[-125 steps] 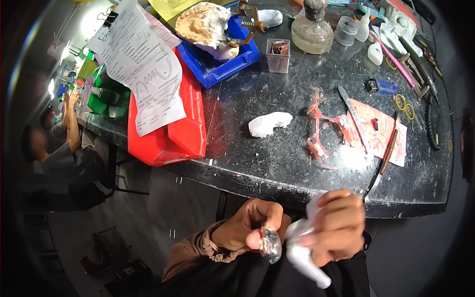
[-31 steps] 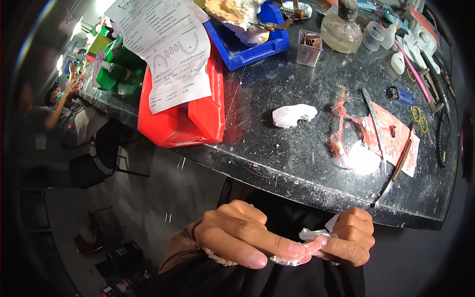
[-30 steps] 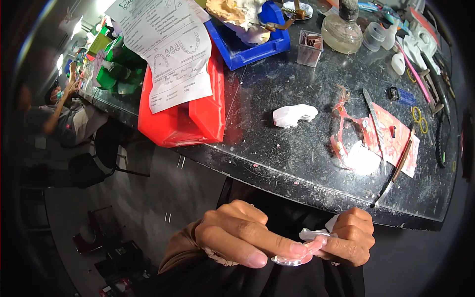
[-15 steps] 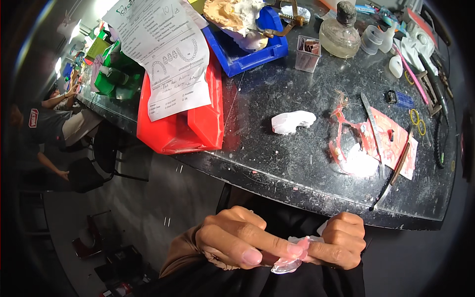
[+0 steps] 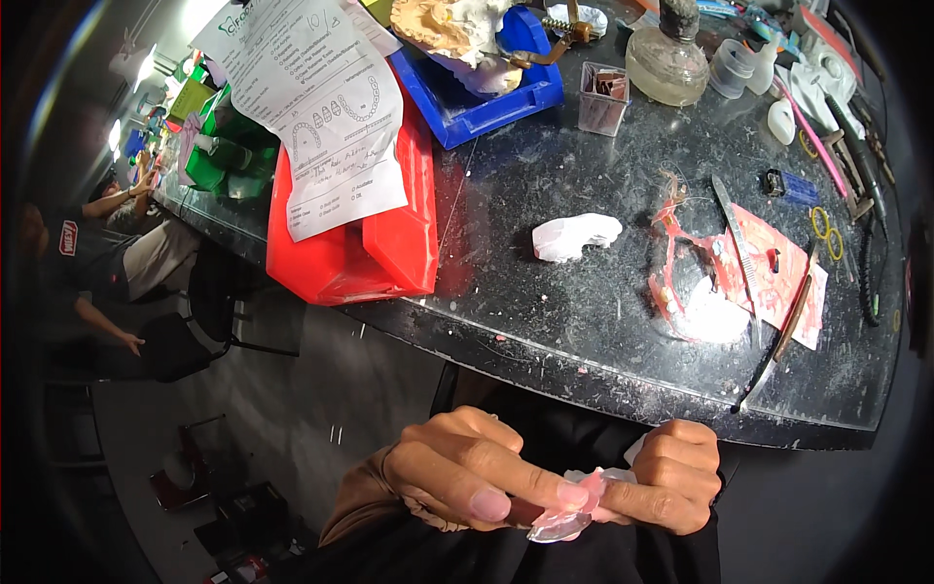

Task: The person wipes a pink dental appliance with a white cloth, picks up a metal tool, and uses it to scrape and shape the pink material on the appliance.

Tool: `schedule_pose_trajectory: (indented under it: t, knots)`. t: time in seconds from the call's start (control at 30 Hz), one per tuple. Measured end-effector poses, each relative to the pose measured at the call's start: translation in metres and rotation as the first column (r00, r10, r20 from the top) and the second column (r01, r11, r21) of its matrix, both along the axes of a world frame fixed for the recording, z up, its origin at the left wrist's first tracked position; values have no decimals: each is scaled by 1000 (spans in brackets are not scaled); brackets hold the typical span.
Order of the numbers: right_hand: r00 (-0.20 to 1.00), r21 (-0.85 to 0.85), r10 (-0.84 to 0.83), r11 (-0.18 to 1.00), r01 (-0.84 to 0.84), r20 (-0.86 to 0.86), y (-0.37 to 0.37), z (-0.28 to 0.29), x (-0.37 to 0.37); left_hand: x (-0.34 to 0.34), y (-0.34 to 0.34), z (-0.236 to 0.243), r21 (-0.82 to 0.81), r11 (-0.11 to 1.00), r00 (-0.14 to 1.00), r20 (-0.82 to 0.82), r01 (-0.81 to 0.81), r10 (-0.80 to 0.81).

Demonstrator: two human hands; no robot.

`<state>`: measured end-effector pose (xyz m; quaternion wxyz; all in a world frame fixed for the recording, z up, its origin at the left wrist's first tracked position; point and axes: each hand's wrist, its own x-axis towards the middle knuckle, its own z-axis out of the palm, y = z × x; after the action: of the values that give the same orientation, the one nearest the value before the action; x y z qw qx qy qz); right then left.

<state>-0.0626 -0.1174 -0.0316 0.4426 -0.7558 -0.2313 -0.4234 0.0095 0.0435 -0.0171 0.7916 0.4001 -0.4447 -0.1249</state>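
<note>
Just in front of the table edge, over my dark clothing, both hands hold a small pink-and-clear denture plate point(image 5: 568, 516). My left hand point(image 5: 457, 469) is closed on its near side, with a fingertip pressed on the pink part. My right hand point(image 5: 671, 477) is curled, its index finger reaching in against the other side of the plate. Some whitish, see-through material shows behind the fingers. Part of the plate is hidden by my fingers. On the table ahead lies a white plaster-like piece point(image 5: 576, 237).
Right of it are a pink wax sheet point(image 5: 778, 282), a knife with a brown handle point(image 5: 793, 326), a metal blade point(image 5: 736, 248) and wax scraps. A red bin point(image 5: 350, 273) with a paper form point(image 5: 345, 175), a blue tray point(image 5: 467, 122) with a plaster model and a glass burner point(image 5: 668, 68) stand farther back.
My hands stay nearly in place. The plate has tilted slightly, and a little more of its clear edge shows. The view has shifted slightly.
</note>
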Motion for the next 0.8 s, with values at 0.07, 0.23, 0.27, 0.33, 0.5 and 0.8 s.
schedule_pose_trajectory:
  t: [0.07,0.23,0.27,0.33,0.5,0.8]
  knots:
    - [1000,8,-2,1000,2,10,0,-1,0,0,0,1,5,1000,1000,-1,2,-2]
    - [1000,6,5,1000,-5,4,-1,2,0,-2,0,3,26,1000,1000,-6,3,-3]
    - [1000,3,0,1000,0,-4,-1,2,0,-1,-2,3,26,1000,1000,-6,5,-5]
    - [1000,-11,-23,1000,23,-7,-1,0,-2,-1,-5,1,-7,999,999,33,-40,40]
    - [999,-12,-52,999,52,-6,-2,-3,-3,-1,-6,1,-8,999,998,49,-42,42]
    - [998,-11,-54,999,53,-15,-3,0,-3,0,-4,4,10,1000,999,45,-20,19]
